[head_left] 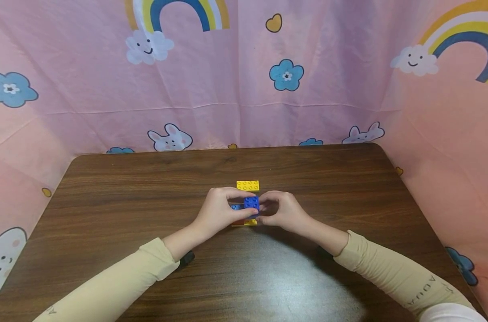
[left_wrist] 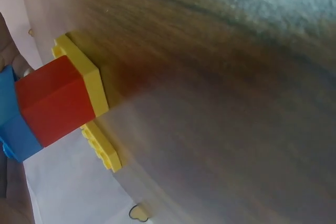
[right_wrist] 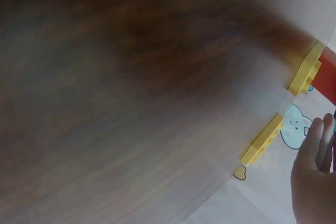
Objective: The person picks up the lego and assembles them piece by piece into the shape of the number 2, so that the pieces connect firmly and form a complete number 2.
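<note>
My left hand (head_left: pixel 218 208) pinches a dark blue brick (head_left: pixel 251 202) between thumb and fingers, studs up. Beside it, my right hand (head_left: pixel 287 211) has its bent fingers and thumb at the brick's right edge; contact is unclear. Under the hands lies a yellow plate (head_left: pixel 250 222). The left wrist view shows a red brick (left_wrist: pixel 55 100) standing on that plate (left_wrist: pixel 89 74), with a lighter blue brick (left_wrist: pixel 18 129) on the red one. In the right wrist view, the fingers of my right hand (right_wrist: pixel 315 182) look fairly straight.
Another yellow plate (head_left: pixel 248 185) lies just behind the hands on the brown table (head_left: pixel 147 179). A dark object (head_left: pixel 186 258) is partly visible by the left sleeve. A pink patterned curtain (head_left: pixel 227 89) hangs behind the table.
</note>
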`<state>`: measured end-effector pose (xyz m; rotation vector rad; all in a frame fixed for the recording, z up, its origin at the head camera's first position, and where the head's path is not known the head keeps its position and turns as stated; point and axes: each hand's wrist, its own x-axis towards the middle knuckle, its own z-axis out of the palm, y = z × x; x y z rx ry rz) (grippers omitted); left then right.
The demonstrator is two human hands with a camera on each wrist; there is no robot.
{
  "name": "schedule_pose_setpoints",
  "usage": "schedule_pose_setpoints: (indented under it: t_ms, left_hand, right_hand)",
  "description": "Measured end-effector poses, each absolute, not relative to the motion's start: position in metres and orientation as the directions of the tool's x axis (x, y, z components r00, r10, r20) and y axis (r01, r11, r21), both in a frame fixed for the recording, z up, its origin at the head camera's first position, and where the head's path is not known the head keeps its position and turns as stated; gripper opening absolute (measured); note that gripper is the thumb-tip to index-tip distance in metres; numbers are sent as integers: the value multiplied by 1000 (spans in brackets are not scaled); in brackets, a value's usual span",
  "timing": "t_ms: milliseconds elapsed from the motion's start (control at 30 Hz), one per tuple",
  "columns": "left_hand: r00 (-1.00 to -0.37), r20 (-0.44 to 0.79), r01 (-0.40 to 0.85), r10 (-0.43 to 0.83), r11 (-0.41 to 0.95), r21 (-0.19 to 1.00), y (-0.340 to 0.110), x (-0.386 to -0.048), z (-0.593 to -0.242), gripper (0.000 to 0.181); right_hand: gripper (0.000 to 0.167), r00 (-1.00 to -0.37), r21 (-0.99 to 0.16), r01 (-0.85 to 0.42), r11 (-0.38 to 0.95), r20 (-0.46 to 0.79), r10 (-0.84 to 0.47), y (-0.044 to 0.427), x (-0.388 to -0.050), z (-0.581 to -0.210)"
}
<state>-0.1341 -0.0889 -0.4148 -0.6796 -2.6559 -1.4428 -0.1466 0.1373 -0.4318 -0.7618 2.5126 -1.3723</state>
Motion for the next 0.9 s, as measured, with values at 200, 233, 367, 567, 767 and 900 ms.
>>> schedule_pose_setpoints:
  t_ms: [200,233,367,567,767,900]
  left_hand:
    - [-914,230,373,336,465,803,-89,-133,-418,34]
    - [-915,229,371,333,464,805,-90,-134,-418,34]
    - [-913,235,375,334,456,807,-90,-135,-420,33]
    - [-912,240,375,334,441,815,-90,-134,-421,34]
    - [-911,256,379,322,414,828,-88,-134,-423,34]
    - [-913,268,383,309,418,824,-86,-132,-424,35]
  right_hand:
    - [34,-855,-825,-345,447,79,-513,137,-147,-433]
    - [34,-854,-826,-345,446,80,-513,137,-147,-433]
    - [34,-850,-825,-357,439,92,-518,136,-147,-433]
    - [34,-847,-821,-366,439,97,-523,137,-147,-434]
    - [34,-851,-822,-361,440,97,-516,138,-148,-435]
    - [32,-848,-825,-366,431,105,-520,139,-147,-434]
